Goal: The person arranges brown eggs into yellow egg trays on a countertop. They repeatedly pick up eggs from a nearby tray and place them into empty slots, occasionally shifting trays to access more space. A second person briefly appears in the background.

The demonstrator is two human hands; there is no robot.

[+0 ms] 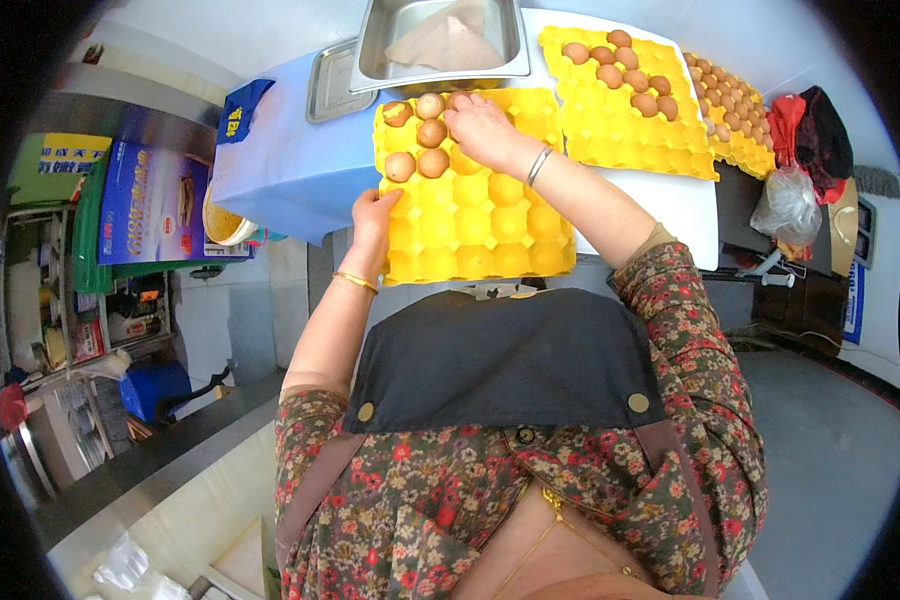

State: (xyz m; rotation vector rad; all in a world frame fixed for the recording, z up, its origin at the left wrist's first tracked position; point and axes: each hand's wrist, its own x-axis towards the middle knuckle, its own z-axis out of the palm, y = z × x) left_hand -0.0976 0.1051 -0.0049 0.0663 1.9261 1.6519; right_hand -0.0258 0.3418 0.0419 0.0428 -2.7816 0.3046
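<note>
Before me is a yellow egg tray (472,225) with several brown eggs (432,163) in its far left cells. One egg (397,113) at the far left corner shows a yellowish, broken-looking patch. My left hand (373,221) grips the tray's left edge, thumb on top. At the far side of the tray, the fingers of my right hand (482,129) are bent around a brown egg (457,98), which they partly hide. A second yellow tray (637,142) to the right carries several more brown eggs (635,80) in its far half.
Behind the near tray stands a steel pan (523,45) holding a pale brown piece of material (450,41). A steel lid (337,86) and a dark blue packet (244,112) lie left of it. Farther right is a fuller egg tray (754,157), beside bags (787,206).
</note>
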